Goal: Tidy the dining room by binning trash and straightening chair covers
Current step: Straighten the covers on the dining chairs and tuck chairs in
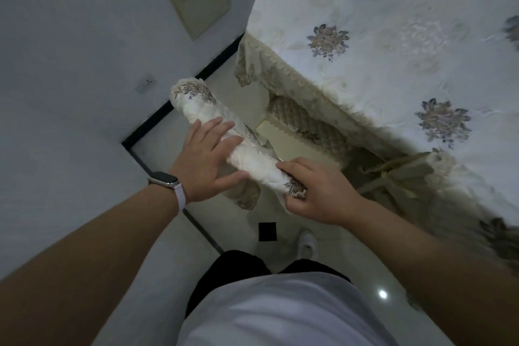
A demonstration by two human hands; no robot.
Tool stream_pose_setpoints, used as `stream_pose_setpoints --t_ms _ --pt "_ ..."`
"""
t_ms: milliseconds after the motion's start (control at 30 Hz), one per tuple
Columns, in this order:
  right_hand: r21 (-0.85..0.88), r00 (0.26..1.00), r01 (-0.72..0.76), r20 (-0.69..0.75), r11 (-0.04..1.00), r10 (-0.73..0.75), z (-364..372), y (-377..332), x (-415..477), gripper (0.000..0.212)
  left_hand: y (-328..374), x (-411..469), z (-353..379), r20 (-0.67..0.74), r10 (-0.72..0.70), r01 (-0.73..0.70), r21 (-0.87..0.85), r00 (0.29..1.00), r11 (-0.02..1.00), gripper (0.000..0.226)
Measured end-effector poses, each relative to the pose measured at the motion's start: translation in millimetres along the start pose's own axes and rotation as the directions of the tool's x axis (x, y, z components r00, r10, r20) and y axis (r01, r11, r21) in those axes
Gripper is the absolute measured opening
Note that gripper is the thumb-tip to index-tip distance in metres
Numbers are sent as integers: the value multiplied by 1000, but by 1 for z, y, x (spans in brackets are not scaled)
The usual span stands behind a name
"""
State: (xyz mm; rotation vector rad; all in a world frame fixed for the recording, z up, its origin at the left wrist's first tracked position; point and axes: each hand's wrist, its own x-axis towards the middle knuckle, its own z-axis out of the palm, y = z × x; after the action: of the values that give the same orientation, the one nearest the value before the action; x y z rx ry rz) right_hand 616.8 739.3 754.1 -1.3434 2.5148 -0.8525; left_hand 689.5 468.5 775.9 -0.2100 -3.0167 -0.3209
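A white chair cover (196, 105) with grey-brown flower prints wraps the top rail of a chair back, seen from above as a bunched roll running from upper left to lower right. My left hand (206, 159), with a watch on its wrist, lies flat on the middle of the roll with fingers straight and spread. My right hand (313, 189) grips the near end of the cover, fingers curled over the fabric. The chair's quilted beige seat cushion (309, 123) shows under the table edge.
A round table with a white flowered tablecloth (393, 36) and a lace fringe fills the upper right, close to the chair. A grey wall (70, 64) with a beige panel stands on the left. Pale glossy floor tiles lie below, with my shoe (307, 244) on them.
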Motion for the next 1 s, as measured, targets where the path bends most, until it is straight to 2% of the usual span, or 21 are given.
stream_pose_setpoints --t_ms 200,333,500,700,867,933,1000 --pt "-142 974 -121 -209 982 90 14 -32 14 51 -39 18 4 -123 259 -260 5 958 966 59" --pt "-158 950 -196 -275 968 147 18 -47 38 55 -48 24 13 -225 304 -320 -37 926 947 54" --pt "-220 926 -265 -330 939 184 22 -51 57 52 -60 44 16 -278 335 -367 -71 900 928 53" --pt "-239 873 -361 -427 901 237 21 -43 82 48 -73 82 13 -263 375 -411 -99 889 906 47" --pt "-311 824 -456 -502 834 263 26 -46 95 40 -80 103 4 -181 430 -458 -164 884 873 50" --pt "-329 821 -466 -507 822 263 28 -43 96 44 -87 108 0 -163 458 -483 -197 874 853 47" --pt "-340 818 -480 -506 809 272 29 -40 96 52 -96 117 -1 -165 423 -452 -229 891 862 42"
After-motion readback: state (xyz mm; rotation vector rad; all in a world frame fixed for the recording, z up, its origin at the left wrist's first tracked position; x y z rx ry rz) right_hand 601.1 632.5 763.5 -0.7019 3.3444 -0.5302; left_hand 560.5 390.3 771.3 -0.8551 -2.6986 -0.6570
